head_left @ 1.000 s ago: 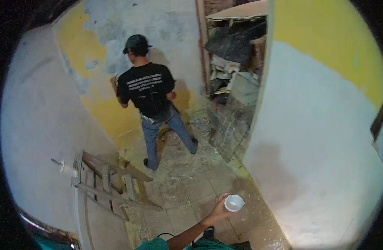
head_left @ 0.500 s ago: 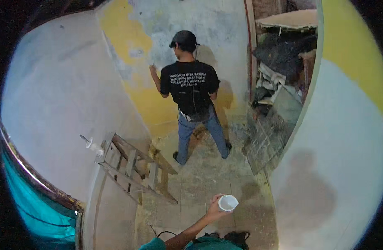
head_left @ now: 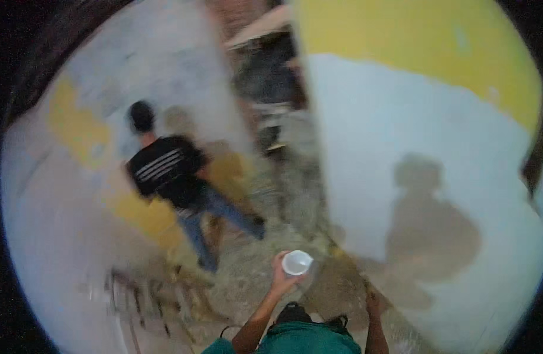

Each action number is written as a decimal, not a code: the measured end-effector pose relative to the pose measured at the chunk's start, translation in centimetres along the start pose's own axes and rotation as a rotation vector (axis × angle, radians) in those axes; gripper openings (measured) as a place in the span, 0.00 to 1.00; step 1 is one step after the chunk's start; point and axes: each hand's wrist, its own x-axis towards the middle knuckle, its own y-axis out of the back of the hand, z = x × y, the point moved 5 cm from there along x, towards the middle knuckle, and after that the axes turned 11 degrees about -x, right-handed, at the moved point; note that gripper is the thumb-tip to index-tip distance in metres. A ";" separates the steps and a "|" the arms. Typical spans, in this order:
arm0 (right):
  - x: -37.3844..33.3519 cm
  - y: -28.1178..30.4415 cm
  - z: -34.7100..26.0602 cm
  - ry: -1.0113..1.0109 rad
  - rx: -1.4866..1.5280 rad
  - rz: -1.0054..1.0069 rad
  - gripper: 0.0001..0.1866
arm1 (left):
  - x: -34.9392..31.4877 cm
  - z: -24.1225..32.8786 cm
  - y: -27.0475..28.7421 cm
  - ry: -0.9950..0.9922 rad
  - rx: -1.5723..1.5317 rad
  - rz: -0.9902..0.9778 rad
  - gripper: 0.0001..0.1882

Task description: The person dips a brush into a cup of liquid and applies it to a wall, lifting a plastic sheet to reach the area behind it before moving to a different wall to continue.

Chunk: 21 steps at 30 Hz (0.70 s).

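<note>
A white cup is in my left hand, whose fingers wrap its left side. Its pale inside faces up, and what it holds cannot be made out. My right hand hangs low on the right, near the foot of the white and yellow wall. Blur hides its fingers, and whether anything is in them does not show. On that wall falls a large dark shadow.
Ahead to the left, a person in a dark shirt and jeans faces the patchy far wall. A wooden stepladder, badly blurred, stands at lower left. Piled debris shows in an opening beside the right wall.
The view has swung right, so the person and stepladder sit farther left. My right hand has come into view. The cup is still in my left hand, now a little higher in the picture.
</note>
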 end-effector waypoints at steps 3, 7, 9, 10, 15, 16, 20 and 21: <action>-3.4 3.2 2.3 0.071 -0.350 -0.307 0.13 | 0.5 -3.6 -1.5 0.117 -0.296 -0.069 0.41; -13.6 7.9 14.8 -0.273 -0.774 -0.391 0.14 | 0.6 -2.4 -9.8 0.278 -0.638 -0.268 0.41; -18.1 9.8 16.7 -0.493 -0.782 -0.370 0.14 | 0.2 -5.8 -11.4 0.129 -0.236 -0.459 0.38; -19.9 10.8 17.2 -0.600 -0.770 -0.338 0.14 | 0.3 -4.8 -13.0 0.123 -0.259 -0.506 0.38; -27.1 10.9 16.9 -0.971 -0.639 -0.175 0.14 | 2.1 -1.2 -17.3 0.089 -0.335 -0.727 0.36; -28.5 10.0 16.5 -1.028 -0.611 -0.148 0.14 | 2.3 -1.2 -16.9 0.090 -0.342 -0.774 0.36; -33.0 5.4 13.5 -1.240 -0.470 -0.021 0.14 | 4.6 -2.7 -15.0 0.280 -0.523 -0.832 0.40; -33.5 4.1 12.7 -1.277 -0.430 0.016 0.14 | 5.2 -4.6 -14.1 0.271 -0.487 -0.836 0.44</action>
